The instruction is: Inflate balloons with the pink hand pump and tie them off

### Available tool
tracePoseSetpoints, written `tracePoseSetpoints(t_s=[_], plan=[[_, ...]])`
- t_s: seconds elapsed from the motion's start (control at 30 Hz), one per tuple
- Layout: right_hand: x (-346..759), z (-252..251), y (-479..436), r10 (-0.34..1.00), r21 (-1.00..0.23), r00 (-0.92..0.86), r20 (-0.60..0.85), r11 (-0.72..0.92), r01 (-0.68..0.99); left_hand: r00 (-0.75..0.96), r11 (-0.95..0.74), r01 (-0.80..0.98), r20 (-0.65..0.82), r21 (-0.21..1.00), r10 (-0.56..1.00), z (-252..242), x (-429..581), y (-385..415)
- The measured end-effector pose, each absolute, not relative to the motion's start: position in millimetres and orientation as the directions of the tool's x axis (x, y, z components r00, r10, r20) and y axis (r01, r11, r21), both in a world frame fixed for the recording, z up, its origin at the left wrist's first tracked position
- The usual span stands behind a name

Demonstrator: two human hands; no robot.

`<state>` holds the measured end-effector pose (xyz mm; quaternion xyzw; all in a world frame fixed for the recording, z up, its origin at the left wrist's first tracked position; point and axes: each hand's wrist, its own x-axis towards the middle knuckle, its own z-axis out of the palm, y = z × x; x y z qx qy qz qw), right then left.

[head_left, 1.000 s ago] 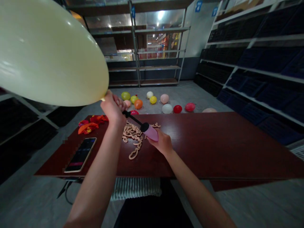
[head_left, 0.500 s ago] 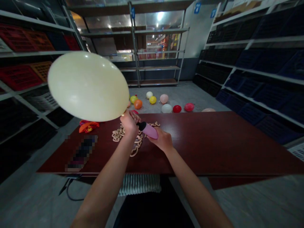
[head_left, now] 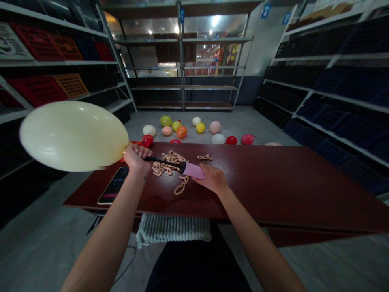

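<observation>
Mostly, the work sits over the left half of a glossy dark red-brown table, whose long top stretches away to the right and catches a soft shine. The hands are apart, linked by one pump: the right hand is wrapped around its pink handle, and the left hand is closed about the left end of its thin black rod. A large pale yellow balloon sticks out left from that fist, over the table's left end, its neck mostly hidden by the hand. Just beyond the rod lies a heap of tan twisted strips, with a looped piece nearer and a short one farther right. A phone lies near the left edge, partly behind the left forearm. Below the near edge shows a ribbed grey-blue cloth. Past the far edge, smaller coloured balloons rest on the grey floor. A metal rack stands at the far side; red and orange crates fill shelves at left, dark crates at right.
</observation>
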<state>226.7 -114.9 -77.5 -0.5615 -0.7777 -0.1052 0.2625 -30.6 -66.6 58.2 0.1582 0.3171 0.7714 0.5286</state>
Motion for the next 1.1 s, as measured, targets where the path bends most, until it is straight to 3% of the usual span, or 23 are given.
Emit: tracePoseSetpoints(t_s=[0.23,0.43,0.67,0.83,1.1], plan=[[219.7,-79.1,-112.8,0.814,-0.238,-0.212,0.541,0.390,0.890,-0.409,-0.304,-0.629,0.028,0.716,0.912,95.7,-43.8,-68.8],[224.9,-82.7,-111.1,0.824,-0.393,-0.038,0.565,0.309,0.866,-0.419,-0.433,-0.529,0.218,0.730,0.881,134.7,24.9,-58.3],[226.9,-81.1,-109.1,0.855,-0.507,0.154,0.495,0.141,0.850,-0.303,-0.358,-0.478,0.232,0.802,0.924,89.6,120.3,-44.3],[228.2,-78.4,-109.7,0.862,-0.497,0.173,0.477,0.102,0.862,-0.257,-0.259,-0.531,0.138,0.807,0.956,56.9,132.5,-45.6],[227.0,-76.6,-112.5,0.876,-0.334,-0.030,0.481,0.214,0.918,-0.282,-0.184,-0.685,-0.024,0.705,0.959,43.5,79.6,-51.5]])
